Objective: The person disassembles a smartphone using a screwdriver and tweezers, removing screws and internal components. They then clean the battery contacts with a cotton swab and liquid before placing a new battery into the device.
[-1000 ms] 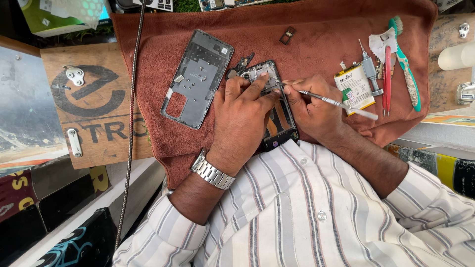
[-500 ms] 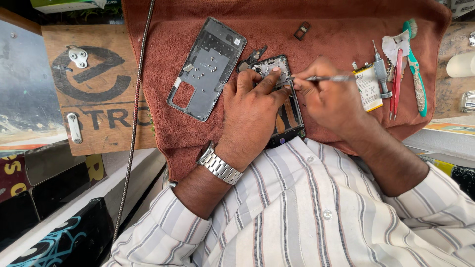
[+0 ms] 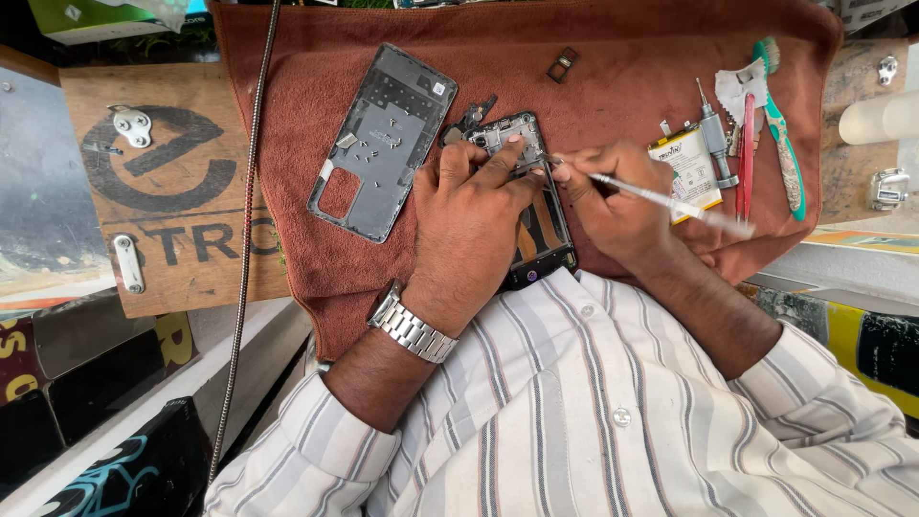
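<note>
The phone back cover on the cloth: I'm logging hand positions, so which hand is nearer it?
Left. The left hand rests on the opened phone just beside the back cover; the right hand lies beyond the phone.

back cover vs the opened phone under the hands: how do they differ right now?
The back cover lies untouched and tilted, left of the hands; the opened phone is pinned by the left hand and probed by a thin tool in the right hand.
The back cover is a grey shell with a cutout; the opened phone shows its board and parts.
The back cover is fully visible; the opened phone is partly hidden.
Both rest on the brown cloth.
</note>
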